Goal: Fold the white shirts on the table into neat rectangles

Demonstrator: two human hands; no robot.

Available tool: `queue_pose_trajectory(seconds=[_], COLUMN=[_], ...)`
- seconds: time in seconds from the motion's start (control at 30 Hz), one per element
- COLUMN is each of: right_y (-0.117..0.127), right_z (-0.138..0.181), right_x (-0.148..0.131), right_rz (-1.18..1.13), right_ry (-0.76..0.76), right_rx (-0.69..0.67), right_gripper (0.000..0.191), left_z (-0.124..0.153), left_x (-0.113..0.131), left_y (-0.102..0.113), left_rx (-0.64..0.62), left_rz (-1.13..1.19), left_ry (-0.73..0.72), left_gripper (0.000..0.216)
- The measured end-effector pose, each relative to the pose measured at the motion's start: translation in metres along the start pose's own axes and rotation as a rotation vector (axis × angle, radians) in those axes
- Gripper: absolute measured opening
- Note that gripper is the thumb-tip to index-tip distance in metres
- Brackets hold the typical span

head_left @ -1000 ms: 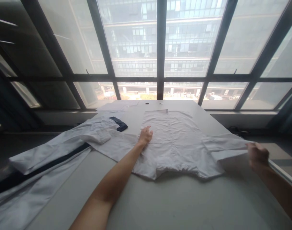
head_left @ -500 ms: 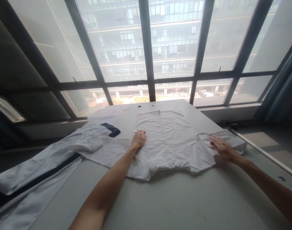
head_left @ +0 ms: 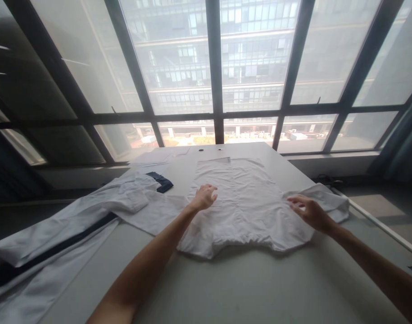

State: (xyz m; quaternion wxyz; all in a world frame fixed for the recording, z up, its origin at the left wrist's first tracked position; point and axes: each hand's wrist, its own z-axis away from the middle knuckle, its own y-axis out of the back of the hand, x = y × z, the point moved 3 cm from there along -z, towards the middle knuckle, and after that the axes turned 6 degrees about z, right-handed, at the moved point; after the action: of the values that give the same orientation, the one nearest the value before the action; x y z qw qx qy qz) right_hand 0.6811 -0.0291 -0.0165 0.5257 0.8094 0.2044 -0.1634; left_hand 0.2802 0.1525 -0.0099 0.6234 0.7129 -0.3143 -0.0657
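A white long-sleeved shirt [head_left: 239,202] lies spread on the white table [head_left: 260,283], wrinkled across its middle, with its gathered edge toward me and its sleeves out to both sides. Over the left part of its body is my left hand [head_left: 205,197], fingers apart and slightly bent, holding nothing. My right hand [head_left: 309,211] hovers by the right side, where the sleeve [head_left: 323,198] joins. Its fingers are parted and curved, with nothing visible between them. Whether either hand touches the cloth is hard to tell.
White garments [head_left: 74,225] with a dark band are heaped along the table's left edge, beside a folded navy piece [head_left: 160,182]. Paper sheets [head_left: 151,156] lie at the far left. Tall windows [head_left: 253,67] stand behind the table, and a curtain [head_left: 398,139] hangs at the right.
My left hand has shifted slightly right and lifted its fingers. My right hand has moved from the right sleeve toward the shirt's side, its fingers now more curved. The view has turned slightly.
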Motion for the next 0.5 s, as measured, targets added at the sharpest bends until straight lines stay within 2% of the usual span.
queue_pose_trajectory(seconds=[0.07,0.13,0.2,0.27,0.37,0.43,0.5], right_y=[-0.022,-0.043,-0.060,-0.071,-0.073,-0.063,-0.043], right_z=[0.003,0.009,0.015,0.020,0.024,0.028,0.034], right_x=[-0.044,-0.075,-0.091,-0.097,-0.100,-0.103,-0.110], right_rz=[-0.085,-0.075,-0.026,-0.040,-0.236,-0.380,-0.455], right_ry=[0.021,0.000,-0.059,-0.116,-0.128,-0.093,-0.019], right_rx=[-0.136,-0.265,-0.348,-0.359,-0.330,-0.337,-0.383], right_gripper=[0.036,0.037,0.038,0.039,0.063,0.063,0.053], left_z=[0.021,0.046,0.070,0.088,0.103,0.111,0.121], left_x=[0.027,0.050,0.062,0.065,0.060,0.057,0.057], left_y=[0.008,0.015,0.020,0.026,0.030,0.034,0.040], left_rx=[-0.066,-0.207,-0.346,-0.404,-0.418,-0.373,-0.341], left_rz=[-0.006,-0.012,-0.037,-0.016,0.271,0.519,0.710], left_ry=[-0.089,-0.119,-0.056,0.002,-0.008,-0.038,-0.111], left_gripper=[0.039,0.037,0.037,0.040,0.047,0.059,0.063])
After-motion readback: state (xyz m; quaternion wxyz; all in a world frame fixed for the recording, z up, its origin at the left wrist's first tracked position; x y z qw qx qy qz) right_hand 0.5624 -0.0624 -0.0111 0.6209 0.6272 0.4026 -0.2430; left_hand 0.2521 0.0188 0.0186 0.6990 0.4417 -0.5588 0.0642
